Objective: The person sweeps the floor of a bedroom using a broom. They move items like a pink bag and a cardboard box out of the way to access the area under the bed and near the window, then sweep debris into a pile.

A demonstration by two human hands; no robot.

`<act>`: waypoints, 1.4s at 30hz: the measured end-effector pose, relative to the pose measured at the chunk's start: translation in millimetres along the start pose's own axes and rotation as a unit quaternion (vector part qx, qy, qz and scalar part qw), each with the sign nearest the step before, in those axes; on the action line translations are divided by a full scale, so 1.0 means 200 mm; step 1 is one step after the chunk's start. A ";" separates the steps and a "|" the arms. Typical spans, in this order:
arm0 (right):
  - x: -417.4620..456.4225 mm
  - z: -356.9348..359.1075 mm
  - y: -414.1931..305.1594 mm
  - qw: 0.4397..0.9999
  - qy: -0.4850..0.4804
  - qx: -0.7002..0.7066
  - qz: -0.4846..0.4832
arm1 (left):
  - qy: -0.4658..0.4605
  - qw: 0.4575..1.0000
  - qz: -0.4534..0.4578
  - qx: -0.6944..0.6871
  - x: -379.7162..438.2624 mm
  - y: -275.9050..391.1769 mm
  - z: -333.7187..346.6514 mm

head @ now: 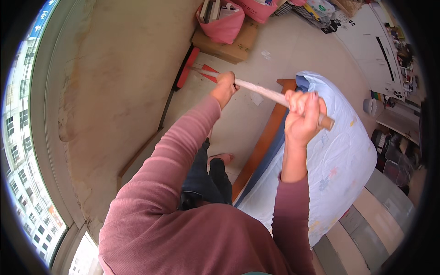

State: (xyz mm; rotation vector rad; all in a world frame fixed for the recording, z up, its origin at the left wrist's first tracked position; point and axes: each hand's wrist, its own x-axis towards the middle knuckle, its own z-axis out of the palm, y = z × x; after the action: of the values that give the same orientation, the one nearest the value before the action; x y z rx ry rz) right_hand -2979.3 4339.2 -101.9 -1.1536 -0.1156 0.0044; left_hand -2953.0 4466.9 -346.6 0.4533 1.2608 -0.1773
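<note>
A broom with a pale wooden handle [263, 91] runs slantwise in front of me. My left hand [226, 86] grips the handle partway along. My right hand [305, 115] is wrapped around it near its end, whose brown tip sticks out past the fist. At the far end, the red broom head [188, 68] with dark bristles lies against the foot of the wall. A red flat piece [209, 73], its kind unclear, is on the floor beside the broom head, partly behind the handle. Scraps of white paper [256, 98] lie on the pale floor.
A bed with an orange-brown wooden frame [263, 144] and a pale blue quilt [338, 161] stands at the right. A cardboard box [225, 43] bearing a pink bag [223, 25] is by the stained wall [130, 68]. White cabinets [369, 51] stand farther off at the right; windows are at the left.
</note>
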 end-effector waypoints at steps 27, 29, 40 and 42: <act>-0.45 -0.21 -0.07 0.948 0.302 -0.096 0.011 | -0.014 0.959 0.017 0.283 0.21 -0.52 -0.10; -0.51 -0.26 -0.13 0.942 0.319 -0.103 0.009 | -0.008 0.954 0.010 0.298 0.09 -0.60 -0.03; -0.64 -0.16 -0.61 0.968 0.216 -0.113 -0.063 | -0.102 0.967 -0.075 0.223 -0.67 -0.58 -0.06; -0.66 -0.14 -0.69 0.977 0.173 -0.100 -0.080 | -0.112 0.975 -0.098 0.164 -0.83 -0.53 -0.18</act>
State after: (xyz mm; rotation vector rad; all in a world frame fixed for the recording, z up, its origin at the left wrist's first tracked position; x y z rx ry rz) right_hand -3115.8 4248.1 1.5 -1.3262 0.1031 -0.3576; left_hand -3073.8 4367.0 -222.7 0.5739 1.0546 -0.5941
